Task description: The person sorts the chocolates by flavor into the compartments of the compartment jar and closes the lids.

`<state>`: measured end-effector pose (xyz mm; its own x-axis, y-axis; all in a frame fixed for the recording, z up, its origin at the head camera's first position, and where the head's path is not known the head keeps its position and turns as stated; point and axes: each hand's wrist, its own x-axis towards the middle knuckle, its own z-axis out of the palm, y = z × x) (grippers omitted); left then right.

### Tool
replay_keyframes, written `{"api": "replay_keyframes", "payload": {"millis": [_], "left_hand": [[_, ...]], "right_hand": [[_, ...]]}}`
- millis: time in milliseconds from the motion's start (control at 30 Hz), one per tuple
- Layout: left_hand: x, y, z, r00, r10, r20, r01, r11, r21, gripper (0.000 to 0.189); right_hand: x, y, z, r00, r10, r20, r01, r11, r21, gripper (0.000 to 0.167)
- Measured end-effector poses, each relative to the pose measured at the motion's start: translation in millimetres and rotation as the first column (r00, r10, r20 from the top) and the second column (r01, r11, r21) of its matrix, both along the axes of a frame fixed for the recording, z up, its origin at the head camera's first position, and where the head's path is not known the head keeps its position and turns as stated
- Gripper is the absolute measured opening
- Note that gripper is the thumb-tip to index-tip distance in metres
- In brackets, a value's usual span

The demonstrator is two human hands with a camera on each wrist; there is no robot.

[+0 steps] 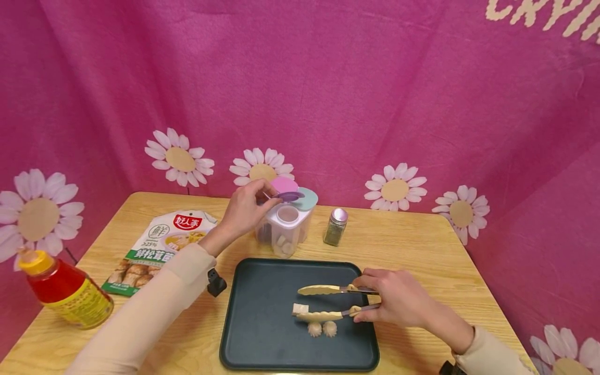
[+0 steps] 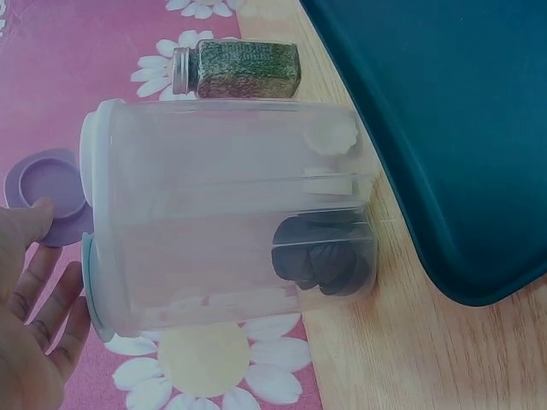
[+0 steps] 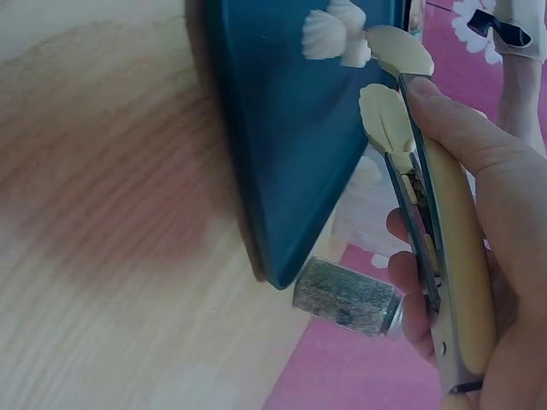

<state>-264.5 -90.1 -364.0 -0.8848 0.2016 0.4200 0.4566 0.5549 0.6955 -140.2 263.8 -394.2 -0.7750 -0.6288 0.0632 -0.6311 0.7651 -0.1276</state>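
The left hand (image 1: 250, 208), at the upper centre of the head view, pinches the raised purple lid (image 1: 289, 196) of a clear container (image 1: 284, 234), whose round opening shows just below it; a pink lid (image 1: 283, 184) and a mint lid (image 1: 308, 200) lie beside the purple one. Pale pieces are visible inside the container, and the left wrist view also shows dark pieces (image 2: 316, 256) in a compartment near its base. The right hand (image 1: 396, 297), right of lower centre, grips a pair of tongs (image 1: 323, 316) with the two cream heads spread apart above a dark tray (image 1: 258, 323). The lower head partly overlaps a white block (image 1: 300, 309); whether they touch cannot be told. Two small ridged pale pieces (image 1: 330, 328) lie side by side on the tray, just below that head. A seasoning jar (image 1: 334, 230) stands on the bench (image 1: 412, 250) right of the container. At the left of the frame are a printed packet (image 1: 154, 250), lying flat, and a red bottle (image 1: 70, 291) with a yellow cap. A magenta cloth (image 1: 328, 104) with daisies fills the background.
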Motion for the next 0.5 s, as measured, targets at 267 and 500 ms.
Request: {"api": "replay_keyframes", "payload": {"millis": [267,500], "left_hand": [[-1.9,-0.8,-0.5,1.000,0.004,0.001,-0.004,1.000,0.000,0.021],[-3.7,-0.1,-3.4,1.000,0.009,0.008,-0.009,1.000,-0.006,0.020]], "right_hand": [[-0.6,-0.1,-5.6,1.000,0.019,-0.012,-0.019,1.000,-0.022,0.052],[-3.5,-2.1,-9.2,0.999,-0.003,0.034,0.004,1.000,-0.002,0.050]]}}
